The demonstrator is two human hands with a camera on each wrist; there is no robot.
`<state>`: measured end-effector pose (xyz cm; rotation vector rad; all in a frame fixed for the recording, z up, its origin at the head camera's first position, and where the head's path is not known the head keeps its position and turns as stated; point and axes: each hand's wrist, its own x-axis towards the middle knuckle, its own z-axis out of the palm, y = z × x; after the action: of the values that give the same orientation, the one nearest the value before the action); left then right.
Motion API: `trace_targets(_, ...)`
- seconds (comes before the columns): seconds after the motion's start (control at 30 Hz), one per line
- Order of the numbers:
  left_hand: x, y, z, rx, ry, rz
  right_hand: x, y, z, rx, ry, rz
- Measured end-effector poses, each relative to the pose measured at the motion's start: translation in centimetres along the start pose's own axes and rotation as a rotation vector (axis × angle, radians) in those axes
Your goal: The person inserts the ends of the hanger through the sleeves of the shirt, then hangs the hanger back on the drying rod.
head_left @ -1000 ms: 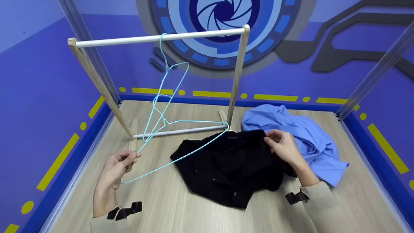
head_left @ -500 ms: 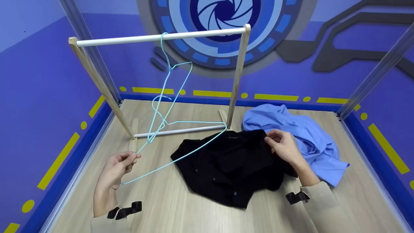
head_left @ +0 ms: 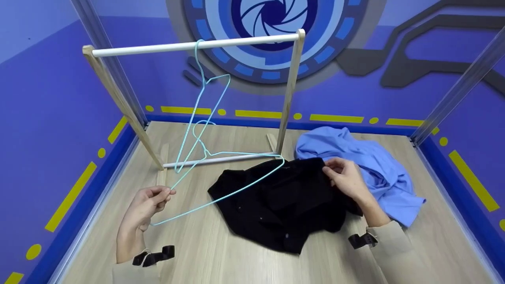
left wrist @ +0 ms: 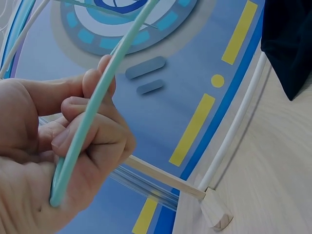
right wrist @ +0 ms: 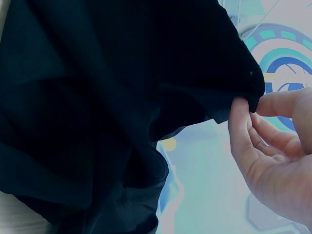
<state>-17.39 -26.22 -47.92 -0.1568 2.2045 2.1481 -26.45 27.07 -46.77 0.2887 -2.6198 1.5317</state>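
Note:
My left hand (head_left: pixel 140 207) pinches one end of a light teal wire hanger (head_left: pixel 232 193) between thumb and fingers. In the left wrist view the hanger (left wrist: pixel 92 107) crosses in front of the curled fingers. Its other end reaches over a black shirt (head_left: pixel 276 213), which lies crumpled on the wooden floor with a few buttons visible. My right hand (head_left: pixel 349 181) pinches the shirt's upper right edge, lifting it a little. The right wrist view shows the cloth (right wrist: pixel 97 97) hanging from thumb and fingertips (right wrist: pixel 239 109).
A clothes rack with a white rod (head_left: pixel 248 42) stands at the back left. From it hangs a second teal hanger (head_left: pixel 200 92), behind the held one. A blue garment (head_left: pixel 355 157) lies heaped at the right. Blue walls enclose the floor.
The held hanger has shifted slightly right and its hook has dropped a little, with my left hand moving slightly right. The hanging hanger sways slightly. My right hand and the shirt stay nearly still.

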Motion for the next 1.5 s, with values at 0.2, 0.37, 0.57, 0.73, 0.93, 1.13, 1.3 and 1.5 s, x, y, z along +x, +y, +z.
trace_targets(0.2,0.2,-0.2,0.2,0.009,-0.03,0.005,0.1,0.1,0.1,-0.001,0.009,-0.007)
trace_targets(0.37,0.3,-0.3,0.5,0.011,-0.044,0.003,0.1,0.1,0.2,0.002,0.012,-0.005)
trace_targets(0.57,0.5,-0.5,0.9,0.022,-0.073,0.011,0.1,-0.1,0.3,0.002,0.016,-0.006)
trace_targets(0.73,0.8,-0.7,1.2,0.018,-0.091,0.018,0.1,-0.3,0.3,0.022,0.01,-0.003)
trace_targets(0.93,1.1,-0.9,1.6,0.015,-0.129,0.019,0.0,-0.5,0.3,0.042,-0.007,0.0)
trace_targets(1.13,1.5,-0.9,2.0,0.013,-0.155,0.012,0.0,-0.7,0.5,0.037,-0.007,-0.01)
trace_targets(1.3,1.8,-1.0,2.4,0.017,-0.161,0.014,0.1,-0.8,0.6,0.031,0.003,-0.016)
trace_targets(1.5,2.1,-0.9,3.1,0.014,-0.194,0.01,0.2,-1.0,0.7,0.033,0.002,-0.019)
